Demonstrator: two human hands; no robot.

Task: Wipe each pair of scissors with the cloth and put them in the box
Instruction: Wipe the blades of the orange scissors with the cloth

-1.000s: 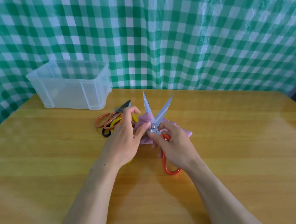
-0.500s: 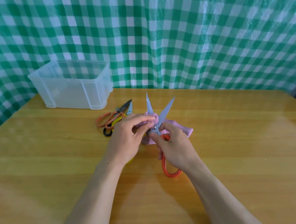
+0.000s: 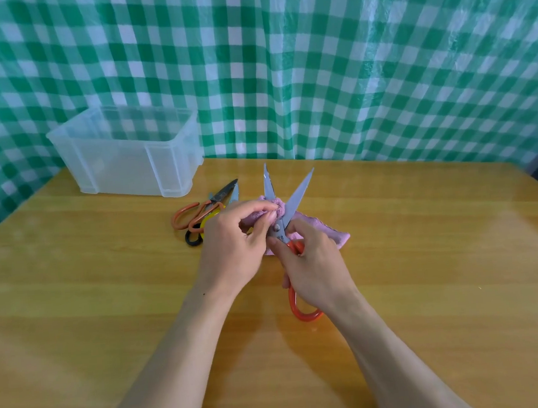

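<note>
My right hand grips the orange handles of a pair of scissors whose steel blades stand spread apart, tips pointing away from me. My left hand pinches a pink cloth and presses a bunched part of it against the left blade near the pivot. The rest of the cloth lies on the table behind my hands. A clear plastic box stands at the back left. More scissors, with orange, yellow and black handles, lie in a pile between the box and my left hand.
The wooden table runs to a green-and-white checked curtain at the back. One orange handle loop sticks out below my right wrist. Bare tabletop stretches to the right and toward me.
My left hand has curled round the cloth and slid it up along the left blade from the pivot. The right hand and scissors have stayed nearly still.
</note>
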